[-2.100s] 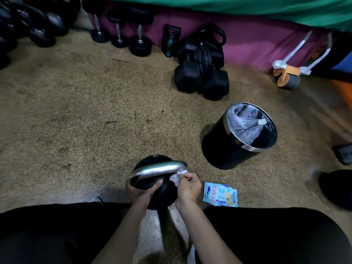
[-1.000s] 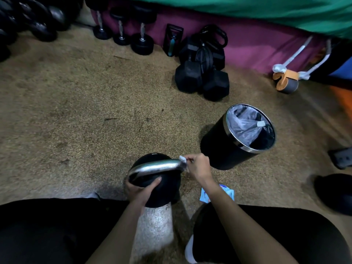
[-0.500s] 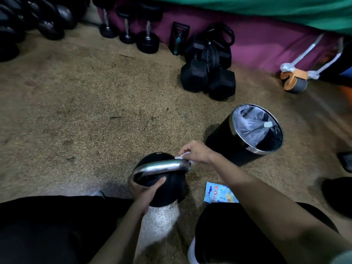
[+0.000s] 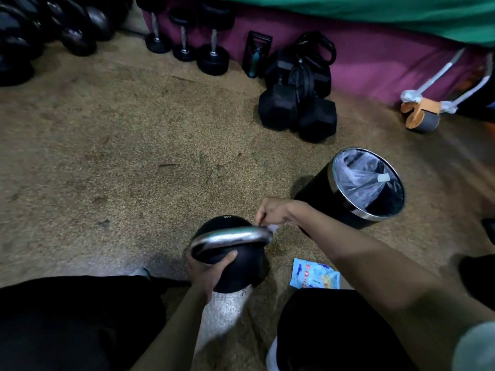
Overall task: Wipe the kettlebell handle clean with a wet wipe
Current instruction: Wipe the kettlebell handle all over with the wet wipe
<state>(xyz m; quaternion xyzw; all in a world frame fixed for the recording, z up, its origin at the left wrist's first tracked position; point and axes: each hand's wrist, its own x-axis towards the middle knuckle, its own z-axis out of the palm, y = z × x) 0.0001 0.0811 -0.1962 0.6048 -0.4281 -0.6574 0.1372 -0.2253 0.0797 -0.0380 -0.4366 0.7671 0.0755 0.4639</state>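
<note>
A black kettlebell [image 4: 242,271] with a shiny metal handle [image 4: 230,236] stands on the floor between my knees. My left hand [image 4: 207,271] grips the ball's near left side, thumb up on its top. My right hand [image 4: 273,211] reaches over the far right end of the handle and pinches a white wet wipe [image 4: 273,226] against that end. Most of the wipe is hidden under my fingers.
A black bin [image 4: 356,192] with a plastic liner stands just right of the kettlebell. A blue wipe packet [image 4: 314,277] lies on the floor by my right knee. Hex dumbbells [image 4: 297,111] and more weights [image 4: 184,36] line the far wall. An ab roller [image 4: 420,113] lies far right.
My right hand with the wipe has moved from the near side of the handle's right end up and over to its far side. My left hand stays on the ball.
</note>
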